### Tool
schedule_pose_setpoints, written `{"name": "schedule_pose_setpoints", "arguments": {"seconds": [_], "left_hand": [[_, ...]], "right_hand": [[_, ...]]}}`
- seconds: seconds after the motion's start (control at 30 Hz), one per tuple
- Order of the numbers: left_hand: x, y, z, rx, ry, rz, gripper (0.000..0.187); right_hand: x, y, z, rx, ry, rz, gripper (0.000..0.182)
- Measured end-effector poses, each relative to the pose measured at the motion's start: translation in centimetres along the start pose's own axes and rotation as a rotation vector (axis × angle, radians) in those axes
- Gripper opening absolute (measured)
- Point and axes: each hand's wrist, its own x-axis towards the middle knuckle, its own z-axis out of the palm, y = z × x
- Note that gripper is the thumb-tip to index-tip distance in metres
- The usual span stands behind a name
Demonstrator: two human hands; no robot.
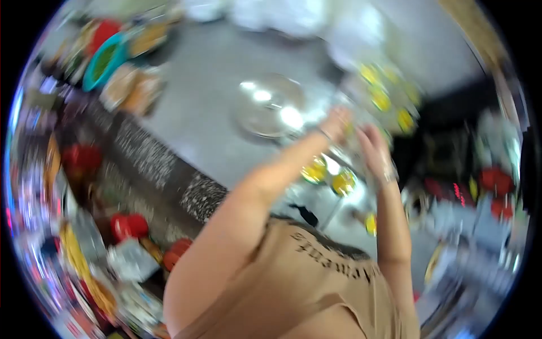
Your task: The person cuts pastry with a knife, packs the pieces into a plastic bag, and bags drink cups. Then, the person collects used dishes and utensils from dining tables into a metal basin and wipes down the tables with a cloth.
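Both hands are smeared by motion, reaching out over a shiny metal counter [195,96]. My left hand [337,124] is just right of a round metal lid [271,106] that lies on the counter. Close beside it, my right hand [372,150] points away from me, fingers blurred. Something clear with a yellowish tint shows between the hands; I cannot tell what it is or which hand has it. Nearer my body are round clear containers with yellow in them, one [314,169] on the left and another [344,182] on the right. More yellow-and-clear containers [380,99] cluster beyond my hands.
A turquoise basin [105,62] with green contents stands at the far left, near bagged tan food [132,90]. White bundles [282,14] line the back. A speckled stone edge [147,150] borders the counter. Red items [129,226] and plastic bags [132,260] crowd the lower left.
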Motion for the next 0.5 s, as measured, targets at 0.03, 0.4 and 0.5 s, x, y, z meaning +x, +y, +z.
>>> {"name": "schedule_pose_setpoints", "arguments": {"seconds": [0.03,0.4,0.5], "left_hand": [[1.5,-0.8,-3.1,-0.231,-0.322,-0.103,0.054],[4.8,-2.7,-1.6,-0.34,-0.419,-0.197,0.094],[4.3,0.1,-1.5,-0.179,-0.281,-0.016,0.072]], "right_hand": [[0.1,0.1,-1.2,-0.087,0.008,-0.068,0.034],[-18.0,-0.7,-7.9,0.196,0.442,0.142,0.021],[-23.1,1.8,-7.0,0.329,0.552,0.201,0.023]]}}
